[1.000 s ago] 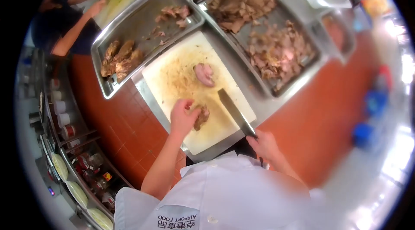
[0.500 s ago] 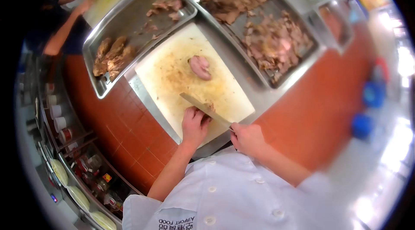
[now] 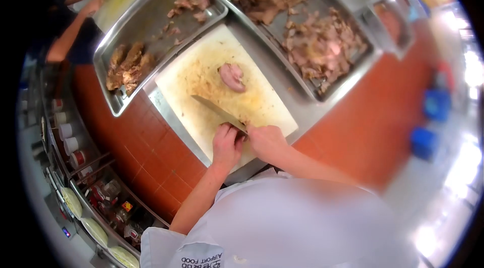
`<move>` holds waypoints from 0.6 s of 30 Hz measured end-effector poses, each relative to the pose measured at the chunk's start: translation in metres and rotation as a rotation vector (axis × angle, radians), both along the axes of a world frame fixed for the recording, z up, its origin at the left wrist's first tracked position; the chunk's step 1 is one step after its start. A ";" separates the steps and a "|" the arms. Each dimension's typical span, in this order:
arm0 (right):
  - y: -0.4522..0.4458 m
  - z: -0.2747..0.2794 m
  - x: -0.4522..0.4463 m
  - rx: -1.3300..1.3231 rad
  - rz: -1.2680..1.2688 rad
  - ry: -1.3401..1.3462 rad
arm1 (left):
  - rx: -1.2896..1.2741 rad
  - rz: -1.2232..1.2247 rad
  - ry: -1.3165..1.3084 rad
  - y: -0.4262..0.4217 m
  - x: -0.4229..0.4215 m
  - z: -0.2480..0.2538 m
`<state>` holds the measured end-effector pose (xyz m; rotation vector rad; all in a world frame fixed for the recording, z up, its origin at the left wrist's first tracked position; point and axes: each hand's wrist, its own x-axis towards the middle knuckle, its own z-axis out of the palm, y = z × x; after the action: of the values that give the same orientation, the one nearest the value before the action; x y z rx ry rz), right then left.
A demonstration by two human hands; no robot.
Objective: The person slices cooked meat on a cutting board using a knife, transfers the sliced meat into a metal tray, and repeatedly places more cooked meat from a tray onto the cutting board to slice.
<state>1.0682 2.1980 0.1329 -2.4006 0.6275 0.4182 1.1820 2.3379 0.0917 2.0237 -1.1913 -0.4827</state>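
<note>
My right hand (image 3: 266, 142) is closed around the handle of a knife (image 3: 218, 110), whose blade points to the upper left, low over the white cutting board (image 3: 186, 79). Close against the near side of the blade, my left hand (image 3: 227, 146) has curled fingers pressing a piece of meat onto the board; most of that piece is hidden by the fingers and blade. Beyond the blade lies a pink chunk of meat (image 3: 232, 77), untouched by either hand. Brownish juice stains and small scraps mark the board.
Behind left, a metal tray (image 3: 146, 26) holds browned meat pieces (image 3: 130, 66) and scraps. Behind right, a larger tray (image 3: 370, 59) carries heaps of sliced meat (image 3: 322, 46). Another person's arm (image 3: 70, 36) reaches over greens at the upper left. Shelves with cups (image 3: 70, 144) stand at left.
My right hand and the knife have slid forward and to the left, so the blade tip reaches farther over the board. My left hand stays nearly in place.
</note>
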 end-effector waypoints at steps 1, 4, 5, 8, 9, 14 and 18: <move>0.000 0.002 0.004 0.000 -0.009 -0.009 | -0.018 0.002 -0.011 0.001 0.000 0.001; -0.012 0.001 -0.008 0.026 -0.203 -0.140 | -0.084 0.025 -0.042 -0.003 -0.002 -0.001; -0.016 0.001 -0.014 0.011 -0.166 -0.114 | -0.096 0.028 -0.051 -0.001 -0.002 -0.002; -0.013 0.012 -0.033 0.007 -0.095 -0.030 | -0.090 0.051 0.016 0.003 -0.004 -0.004; -0.011 0.025 -0.036 0.027 -0.072 -0.010 | -0.085 0.064 0.053 0.002 -0.006 -0.004; 0.002 0.045 -0.064 0.099 -0.053 0.084 | -0.055 0.044 0.014 0.001 -0.004 -0.002; 0.001 0.042 -0.070 0.091 -0.039 0.079 | -0.097 0.032 0.066 -0.003 -0.002 0.000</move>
<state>0.9979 2.1990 0.1754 -2.2907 0.6749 0.5164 1.1796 2.3353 0.0912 1.9274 -1.1197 -0.4636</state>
